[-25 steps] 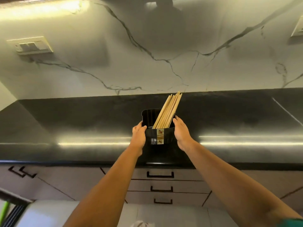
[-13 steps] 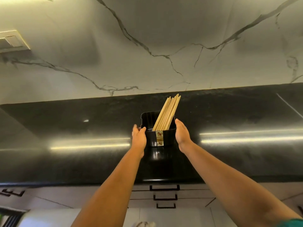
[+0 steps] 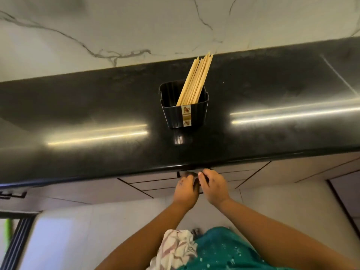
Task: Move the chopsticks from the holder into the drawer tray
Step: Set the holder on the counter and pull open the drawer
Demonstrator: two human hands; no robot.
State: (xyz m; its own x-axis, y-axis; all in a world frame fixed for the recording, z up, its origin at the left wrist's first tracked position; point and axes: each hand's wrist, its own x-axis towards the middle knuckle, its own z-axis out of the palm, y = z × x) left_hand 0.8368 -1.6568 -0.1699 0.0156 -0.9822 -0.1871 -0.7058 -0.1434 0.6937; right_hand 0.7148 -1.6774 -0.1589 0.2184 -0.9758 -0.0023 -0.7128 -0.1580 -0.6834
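Both hands' fingers (image 3: pixel 202 175) curl at the drawer, well below chopsticks (image 3: pixel 195 80).

The black countertop (image 3: pixel 97 114) lies bare on both sides of the holder (image 3: pixel 184 112) — wide open room to its left and right, and a strip of clear surface between it and the front edge. Behind it the marble backsplash (image 3: pixel 97 26) closes off the far side. The chopsticks (image 3: pixel 196 78) lean up and to the right out of the holder, so its left half stands open from above. Below the counter's overhanging edge the left hand (image 3: pixel 185 189) and right hand (image 3: pixel 213 185) crowd together at the top drawer front (image 3: pixel 155 179) — little room is left between them. The drawer fronts to either side are unobstructed.
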